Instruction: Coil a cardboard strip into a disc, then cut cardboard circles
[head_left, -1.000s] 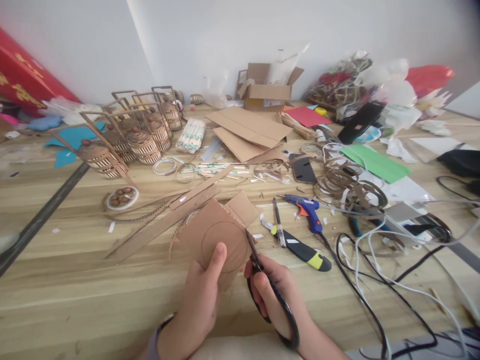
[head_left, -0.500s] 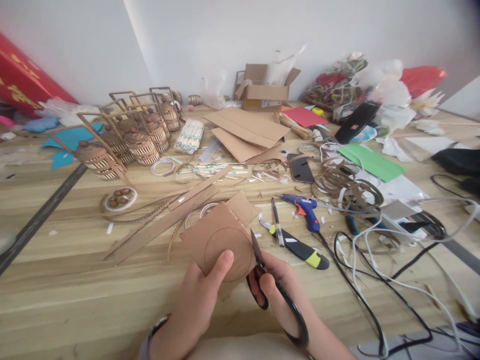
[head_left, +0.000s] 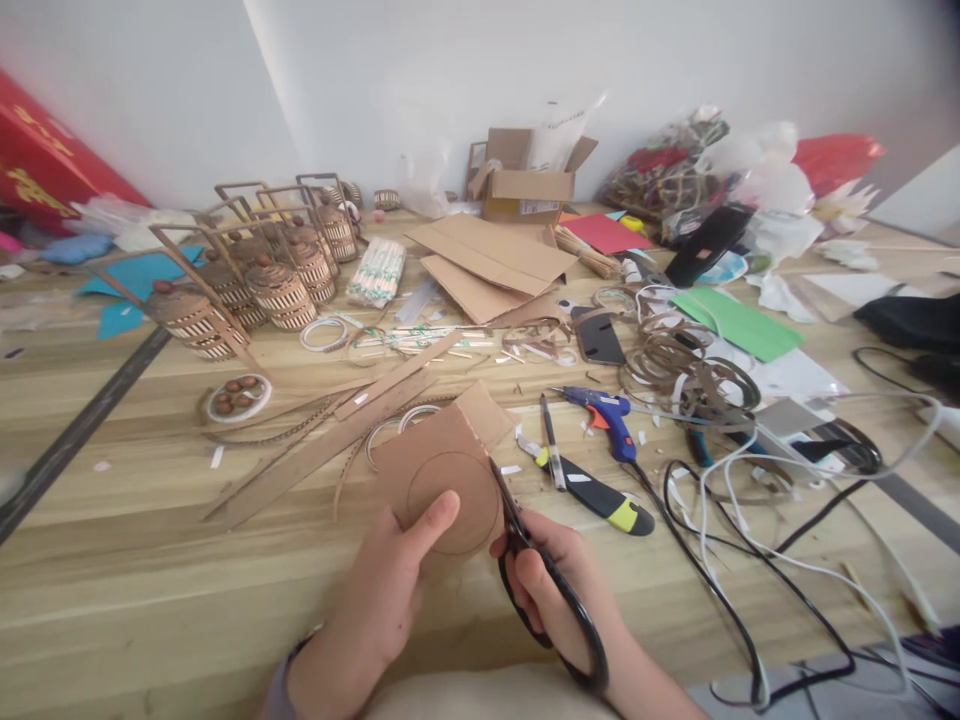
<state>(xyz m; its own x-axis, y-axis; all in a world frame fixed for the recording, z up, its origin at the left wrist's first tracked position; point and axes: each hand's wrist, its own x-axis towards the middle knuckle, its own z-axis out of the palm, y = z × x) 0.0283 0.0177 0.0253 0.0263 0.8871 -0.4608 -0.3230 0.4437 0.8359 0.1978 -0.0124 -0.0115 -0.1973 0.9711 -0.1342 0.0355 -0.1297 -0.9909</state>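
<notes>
My left hand (head_left: 401, 570) grips a piece of brown cardboard (head_left: 429, 455), thumb on top and fingers hidden beneath. A circle is drawn on the cardboard, and the thumb tip lies inside it. In my right hand (head_left: 566, 575) is a pair of black-handled scissors (head_left: 511, 515), fingers through the loops. Their blades point away from me and meet the right edge of the cardboard, beside the drawn line. Just beyond lies another cardboard scrap (head_left: 484, 408), partly covered by the held piece.
Right of my hands lie a utility knife (head_left: 600, 495), a pen (head_left: 551, 440) and a blue glue gun (head_left: 604, 410) with tangled cables (head_left: 720, 590). Lidded woven baskets (head_left: 281, 290) stand at back left. Larger cardboard sheets (head_left: 495, 250) and a cardboard box (head_left: 529, 190) sit behind.
The cardboard has turned slightly and shifted in my left hand. The scissor blades have come closer together and lie along its right edge; their handles have moved slightly.
</notes>
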